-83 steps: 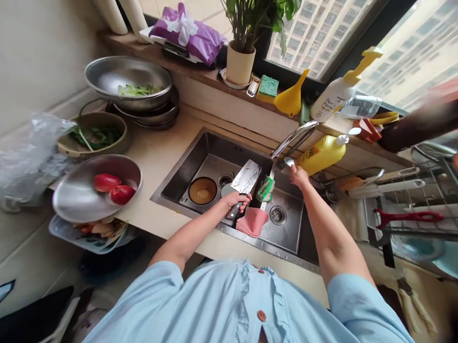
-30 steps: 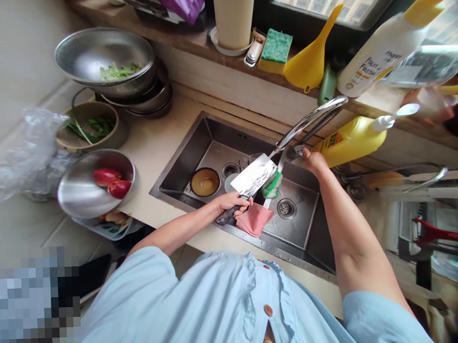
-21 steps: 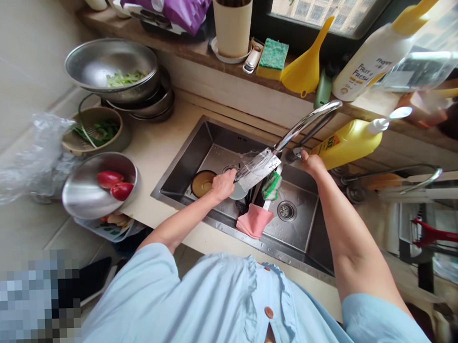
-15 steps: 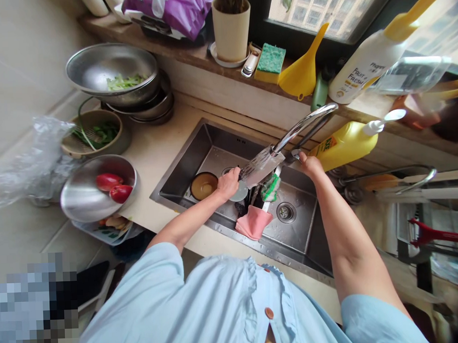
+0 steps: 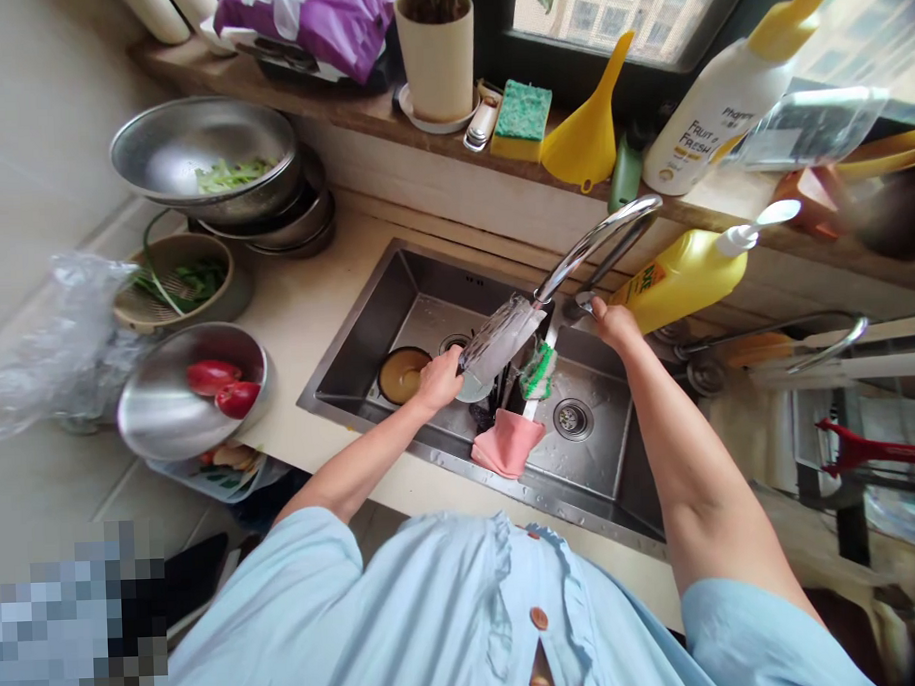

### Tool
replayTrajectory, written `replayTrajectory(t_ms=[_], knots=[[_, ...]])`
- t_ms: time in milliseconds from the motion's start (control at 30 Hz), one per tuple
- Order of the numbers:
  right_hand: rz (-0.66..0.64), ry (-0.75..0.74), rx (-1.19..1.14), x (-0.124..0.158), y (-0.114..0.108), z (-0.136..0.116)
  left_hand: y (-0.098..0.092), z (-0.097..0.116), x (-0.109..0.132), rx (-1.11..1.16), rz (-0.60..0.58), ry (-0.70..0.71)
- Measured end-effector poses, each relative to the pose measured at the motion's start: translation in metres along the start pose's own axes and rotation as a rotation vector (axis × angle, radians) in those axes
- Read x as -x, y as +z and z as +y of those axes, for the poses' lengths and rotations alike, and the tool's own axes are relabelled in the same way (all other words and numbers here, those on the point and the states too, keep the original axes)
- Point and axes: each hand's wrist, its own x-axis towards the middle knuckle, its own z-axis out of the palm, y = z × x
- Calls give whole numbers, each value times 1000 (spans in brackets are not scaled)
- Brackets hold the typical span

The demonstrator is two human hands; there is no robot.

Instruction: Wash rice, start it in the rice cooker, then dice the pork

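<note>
My left hand [image 5: 440, 379] is closed on the side of a clear glass cup [image 5: 477, 386] over the sink [image 5: 367, 331]. Water [image 5: 508, 331] streams from the chrome faucet [image 5: 593, 240] onto the cup, and the two blur together, so the cup's full outline is hard to make out. My right hand [image 5: 617, 325] grips the faucet handle [image 5: 585, 302] between thumb and fingers. Below the stream, a pink cloth [image 5: 508, 445] hangs over the sink divider, with a green-and-white scrubber [image 5: 539, 372] behind it. A brown bowl [image 5: 403, 375] lies in the left basin.
A steel bowl [image 5: 156, 409] with red vegetables [image 5: 238, 399] stands left of the sink, near a colander [image 5: 231, 291] of greens and stacked pans [image 5: 318, 208]. A yellow soap bottle [image 5: 684, 280] stands behind my right hand. The sill holds a sponge [image 5: 523, 116] and funnel [image 5: 590, 143].
The camera view has shifted slightly. My left hand and the glass cup have moved a little left and tilted under the water. My right hand stays on the faucet handle.
</note>
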Motion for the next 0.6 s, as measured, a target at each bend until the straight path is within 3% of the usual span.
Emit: replayTrajectory(t_ms=[67, 167, 267, 367, 467, 600], knots=[[18, 45, -21, 1, 1, -1, 2, -11, 7, 167, -77, -3], [47, 84, -66, 3, 3, -3, 9, -20, 19, 594, -301, -66], [93, 155, -166, 9, 10, -4, 17, -21, 32, 1068, -563, -177], [125, 200, -239, 18, 17, -10, 22, -17, 43, 1481, -721, -241], [120, 202, -255, 29, 10, -24, 21, -14, 42, 1801, -744, -293], [98, 112, -211, 67, -26, -46, 6, -10, 43, 1997, -683, -343]])
